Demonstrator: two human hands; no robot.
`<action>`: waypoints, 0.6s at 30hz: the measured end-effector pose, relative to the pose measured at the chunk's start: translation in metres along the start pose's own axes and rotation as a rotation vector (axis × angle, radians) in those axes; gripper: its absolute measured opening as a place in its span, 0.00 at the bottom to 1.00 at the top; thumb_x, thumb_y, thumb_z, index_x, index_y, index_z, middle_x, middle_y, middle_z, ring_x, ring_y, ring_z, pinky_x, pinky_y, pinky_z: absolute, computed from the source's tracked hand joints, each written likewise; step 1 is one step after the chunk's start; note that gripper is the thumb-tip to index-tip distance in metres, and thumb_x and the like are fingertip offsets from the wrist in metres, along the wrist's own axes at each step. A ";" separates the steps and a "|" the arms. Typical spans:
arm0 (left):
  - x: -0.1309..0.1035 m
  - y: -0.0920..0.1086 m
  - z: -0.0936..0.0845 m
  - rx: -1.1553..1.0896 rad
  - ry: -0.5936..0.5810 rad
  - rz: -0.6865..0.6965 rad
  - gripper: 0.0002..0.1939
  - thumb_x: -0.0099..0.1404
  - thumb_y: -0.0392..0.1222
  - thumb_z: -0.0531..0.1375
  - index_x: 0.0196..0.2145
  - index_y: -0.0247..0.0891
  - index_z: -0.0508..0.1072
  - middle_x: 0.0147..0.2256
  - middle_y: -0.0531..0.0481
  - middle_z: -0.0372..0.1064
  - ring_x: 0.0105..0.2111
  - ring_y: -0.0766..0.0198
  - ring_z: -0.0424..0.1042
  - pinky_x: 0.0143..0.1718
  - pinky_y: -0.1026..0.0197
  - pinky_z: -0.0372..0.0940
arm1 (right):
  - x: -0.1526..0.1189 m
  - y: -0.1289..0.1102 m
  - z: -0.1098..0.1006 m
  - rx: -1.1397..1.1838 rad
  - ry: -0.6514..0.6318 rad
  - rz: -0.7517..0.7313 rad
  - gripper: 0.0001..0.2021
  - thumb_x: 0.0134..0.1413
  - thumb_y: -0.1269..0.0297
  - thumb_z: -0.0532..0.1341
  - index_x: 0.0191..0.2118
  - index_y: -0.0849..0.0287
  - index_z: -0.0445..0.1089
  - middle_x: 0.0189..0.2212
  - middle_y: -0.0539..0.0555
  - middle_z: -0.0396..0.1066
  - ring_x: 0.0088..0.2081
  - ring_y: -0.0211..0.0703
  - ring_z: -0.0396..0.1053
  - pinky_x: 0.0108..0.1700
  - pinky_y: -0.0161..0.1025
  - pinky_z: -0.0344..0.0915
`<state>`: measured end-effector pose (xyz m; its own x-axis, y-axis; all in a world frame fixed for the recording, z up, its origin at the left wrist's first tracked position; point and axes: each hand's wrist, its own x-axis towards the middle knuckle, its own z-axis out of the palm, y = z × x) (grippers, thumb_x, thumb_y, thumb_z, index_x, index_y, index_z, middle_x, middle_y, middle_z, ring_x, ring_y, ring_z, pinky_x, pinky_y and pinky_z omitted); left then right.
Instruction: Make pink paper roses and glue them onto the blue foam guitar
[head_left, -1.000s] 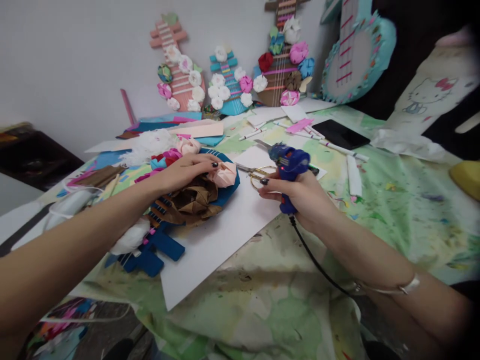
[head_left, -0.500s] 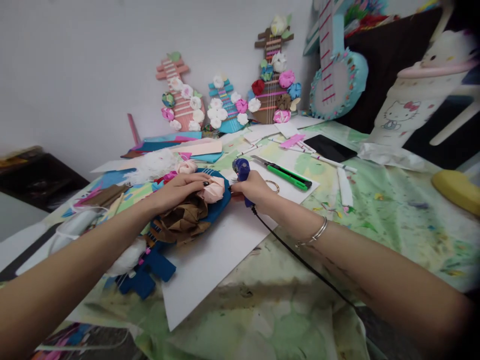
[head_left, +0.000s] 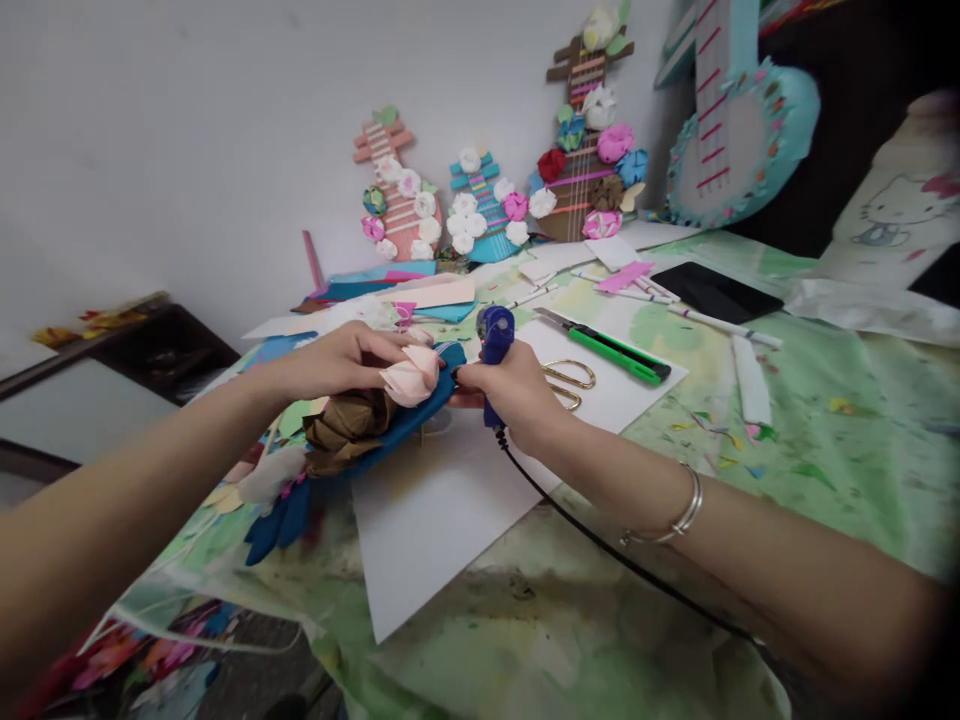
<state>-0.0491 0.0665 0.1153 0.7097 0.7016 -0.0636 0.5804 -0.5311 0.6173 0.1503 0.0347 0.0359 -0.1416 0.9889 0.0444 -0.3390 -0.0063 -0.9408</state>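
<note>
My left hand (head_left: 341, 360) has its fingers around a peach paper flower (head_left: 412, 376), which rests on a blue cardboard instrument (head_left: 439, 395). A crumpled brown paper flower (head_left: 346, 430) sits beside it on the same body. The instrument is tilted, its right edge raised off a white sheet (head_left: 427, 540). My right hand (head_left: 517, 395) grips a blue hot glue gun (head_left: 495, 335) with a black cord, and its fingertips reach the instrument's edge. The glue gun's nozzle is hidden. Gold-handled scissors (head_left: 581, 375) and a green utility knife (head_left: 611, 352) lie on the sheet just right.
Three flower-decorated instruments (head_left: 574, 170) lean on the wall, with a larger light-blue one (head_left: 739, 150) at right. Pens, a black phone (head_left: 716, 292) and a white cup (head_left: 885, 220) stand or lie to the right. Coloured paper (head_left: 427, 292) is stacked behind. Scraps lie on the floor lower left.
The instrument has tilted, its right side now raised off the sheet. The view has shifted left, and more of the scissors shows. Both hands keep their holds.
</note>
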 end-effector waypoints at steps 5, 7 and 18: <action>-0.009 0.018 -0.010 -0.008 0.019 -0.056 0.12 0.54 0.45 0.64 0.33 0.36 0.80 0.47 0.41 0.72 0.47 0.52 0.69 0.51 0.52 0.60 | -0.008 -0.012 0.015 -0.002 -0.002 -0.029 0.05 0.34 0.72 0.60 0.21 0.61 0.61 0.19 0.48 0.64 0.22 0.38 0.70 0.26 0.35 0.72; -0.013 0.025 -0.014 -0.040 0.020 -0.070 0.12 0.51 0.45 0.66 0.33 0.37 0.80 0.45 0.41 0.73 0.45 0.51 0.70 0.49 0.52 0.62 | -0.012 -0.019 0.020 0.026 -0.001 -0.024 0.07 0.33 0.73 0.61 0.21 0.61 0.60 0.19 0.46 0.62 0.22 0.37 0.69 0.27 0.37 0.73; -0.034 0.037 -0.034 0.048 0.139 0.030 0.03 0.50 0.39 0.65 0.25 0.38 0.79 0.33 0.49 0.70 0.36 0.63 0.66 0.39 0.64 0.62 | -0.029 -0.042 0.045 0.049 -0.037 -0.117 0.12 0.34 0.73 0.64 0.29 0.60 0.63 0.27 0.47 0.68 0.27 0.37 0.72 0.35 0.37 0.73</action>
<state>-0.0654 0.0397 0.1669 0.6670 0.7422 0.0653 0.5806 -0.5727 0.5787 0.1270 -0.0003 0.0894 -0.1322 0.9773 0.1657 -0.3997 0.1005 -0.9111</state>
